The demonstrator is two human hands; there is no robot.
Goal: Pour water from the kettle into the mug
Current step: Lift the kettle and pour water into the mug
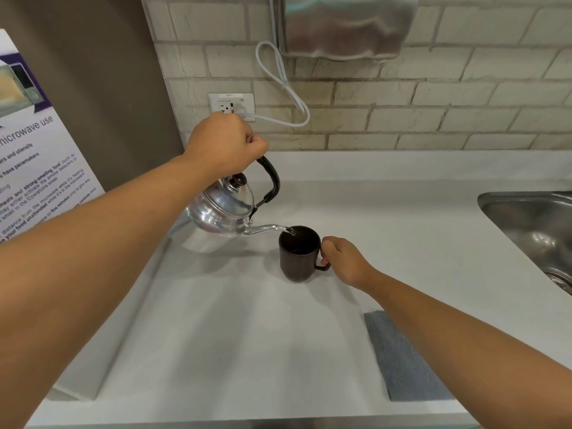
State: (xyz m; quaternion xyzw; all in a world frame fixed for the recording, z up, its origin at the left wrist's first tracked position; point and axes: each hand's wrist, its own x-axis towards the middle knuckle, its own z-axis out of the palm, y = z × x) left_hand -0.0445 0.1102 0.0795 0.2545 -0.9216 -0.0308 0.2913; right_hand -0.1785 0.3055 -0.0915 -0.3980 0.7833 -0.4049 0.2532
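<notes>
Pouring at a white kitchen countertop. The person's left hand is curled into a fist around the black arched handle of a polished silver metal kettle, which hangs tilted above the counter, left of centre, with its thin curved spout lowered to the right. A clear stream of water leaves the spout tip and falls inside the rim of a dark brown ceramic mug, standing upright on the counter just right of the kettle. The right hand pinches the mug's handle at its right side, fingers folded over it. Nearer, right of the mug, lies a grey-blue folded cloth, partly under the right forearm. At far right a stainless steel sink is set into the counter. On the far brick wall a white cable runs from a white wall socket.
</notes>
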